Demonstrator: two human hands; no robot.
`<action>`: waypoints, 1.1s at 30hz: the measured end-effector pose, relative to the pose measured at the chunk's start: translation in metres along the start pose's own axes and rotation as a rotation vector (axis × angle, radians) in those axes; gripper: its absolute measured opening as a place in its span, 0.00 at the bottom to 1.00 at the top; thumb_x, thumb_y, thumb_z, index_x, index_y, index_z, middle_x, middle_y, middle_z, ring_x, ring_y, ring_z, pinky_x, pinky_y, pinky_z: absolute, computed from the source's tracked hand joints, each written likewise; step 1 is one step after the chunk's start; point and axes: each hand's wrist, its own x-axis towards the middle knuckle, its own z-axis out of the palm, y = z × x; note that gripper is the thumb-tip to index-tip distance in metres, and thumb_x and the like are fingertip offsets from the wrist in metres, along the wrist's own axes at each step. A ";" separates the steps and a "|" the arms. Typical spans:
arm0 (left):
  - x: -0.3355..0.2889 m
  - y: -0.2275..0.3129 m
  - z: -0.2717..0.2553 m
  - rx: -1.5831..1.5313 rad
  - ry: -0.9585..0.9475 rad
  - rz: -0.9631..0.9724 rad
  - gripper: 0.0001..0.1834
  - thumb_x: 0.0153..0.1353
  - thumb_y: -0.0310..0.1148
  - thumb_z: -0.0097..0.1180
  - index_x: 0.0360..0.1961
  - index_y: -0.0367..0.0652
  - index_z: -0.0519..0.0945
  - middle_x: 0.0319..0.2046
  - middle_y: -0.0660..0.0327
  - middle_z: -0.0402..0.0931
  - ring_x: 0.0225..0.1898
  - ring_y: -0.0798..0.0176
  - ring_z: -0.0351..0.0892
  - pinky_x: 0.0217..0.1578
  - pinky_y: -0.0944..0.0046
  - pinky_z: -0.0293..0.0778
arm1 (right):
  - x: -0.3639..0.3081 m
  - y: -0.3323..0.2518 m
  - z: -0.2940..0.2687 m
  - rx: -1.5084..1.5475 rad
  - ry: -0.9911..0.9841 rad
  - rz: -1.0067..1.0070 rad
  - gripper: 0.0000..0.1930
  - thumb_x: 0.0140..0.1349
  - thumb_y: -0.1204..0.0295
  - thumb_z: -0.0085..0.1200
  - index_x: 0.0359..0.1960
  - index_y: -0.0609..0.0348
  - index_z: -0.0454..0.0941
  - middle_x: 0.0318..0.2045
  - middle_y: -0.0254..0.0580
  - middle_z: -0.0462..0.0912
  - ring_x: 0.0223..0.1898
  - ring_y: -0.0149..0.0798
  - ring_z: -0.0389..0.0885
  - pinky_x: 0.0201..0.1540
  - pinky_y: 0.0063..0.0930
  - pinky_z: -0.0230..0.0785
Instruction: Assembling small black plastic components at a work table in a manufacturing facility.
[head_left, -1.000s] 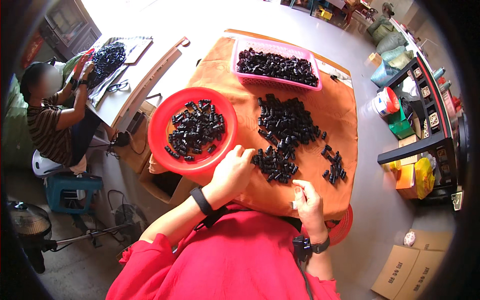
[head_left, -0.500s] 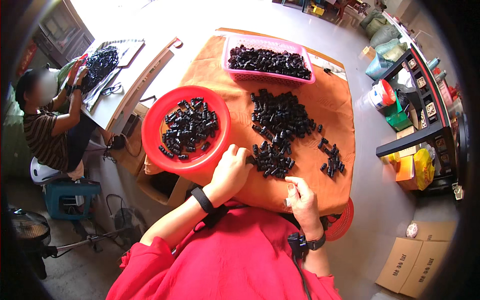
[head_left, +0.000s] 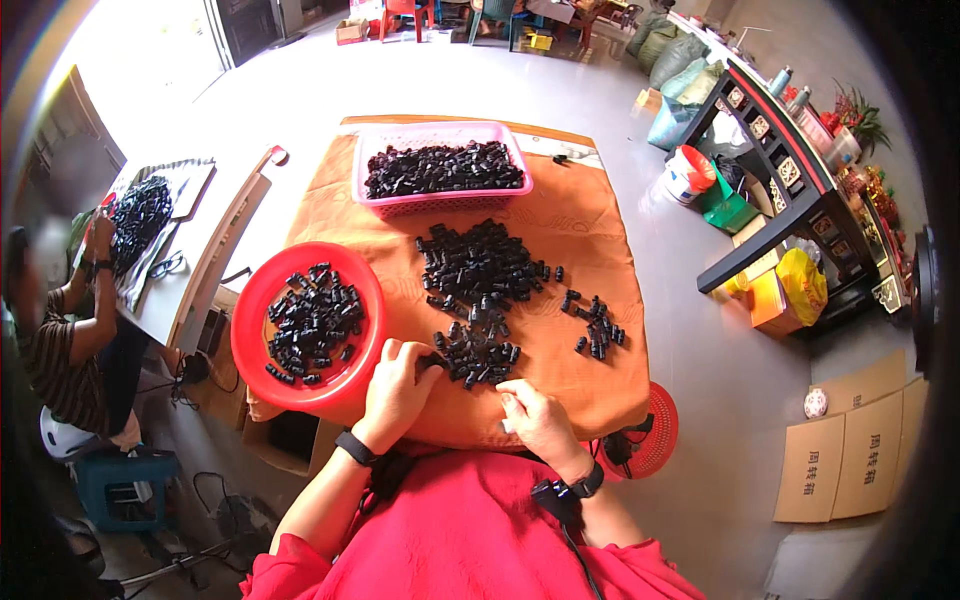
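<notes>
My left hand (head_left: 398,388) is closed at the near left edge of a small heap of black cylindrical plastic parts (head_left: 470,355). A small black part (head_left: 432,360) shows at its fingertips. Just right of that heap, my right hand (head_left: 542,424) has thumb and forefinger pinched together; what they hold, if anything, is too small to make out. Something whitish (head_left: 508,427) shows by its fingers. Beyond lies a larger pile of black parts (head_left: 480,262), and a loose cluster (head_left: 600,330) sits to the right. At left, a red basin (head_left: 250,345) contains more such parts.
A pink basket (head_left: 440,207) of small dark pieces stands at the back of the orange-covered table (head_left: 590,385). Beneath its right edge is a red perforated basket (head_left: 660,435). Another person (head_left: 75,320) works at a white table (head_left: 180,265) on the left. Cardboard (head_left: 840,460) lies right.
The whole view has shifted, so the table sits lower and further left. Relative to the heaps, both my hands stay in about the same place.
</notes>
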 end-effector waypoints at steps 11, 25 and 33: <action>0.000 0.001 0.001 0.025 -0.023 0.000 0.16 0.57 0.31 0.65 0.45 0.41 0.76 0.40 0.50 0.71 0.36 0.47 0.77 0.38 0.52 0.75 | 0.004 0.012 0.000 0.045 -0.022 0.017 0.08 0.70 0.68 0.50 0.44 0.56 0.76 0.24 0.44 0.83 0.27 0.41 0.86 0.29 0.35 0.75; -0.001 -0.001 0.003 0.040 0.000 0.014 0.16 0.58 0.32 0.64 0.45 0.42 0.76 0.40 0.50 0.71 0.36 0.47 0.77 0.39 0.51 0.75 | 0.005 0.010 -0.002 0.018 -0.053 -0.004 0.07 0.70 0.69 0.50 0.45 0.56 0.75 0.25 0.46 0.83 0.27 0.41 0.85 0.29 0.35 0.75; -0.001 0.000 0.002 0.030 -0.015 -0.021 0.15 0.58 0.32 0.63 0.45 0.42 0.76 0.42 0.49 0.71 0.40 0.44 0.77 0.42 0.50 0.75 | 0.006 0.012 -0.001 0.061 -0.071 0.023 0.08 0.71 0.70 0.50 0.47 0.57 0.75 0.25 0.39 0.80 0.25 0.34 0.83 0.29 0.30 0.74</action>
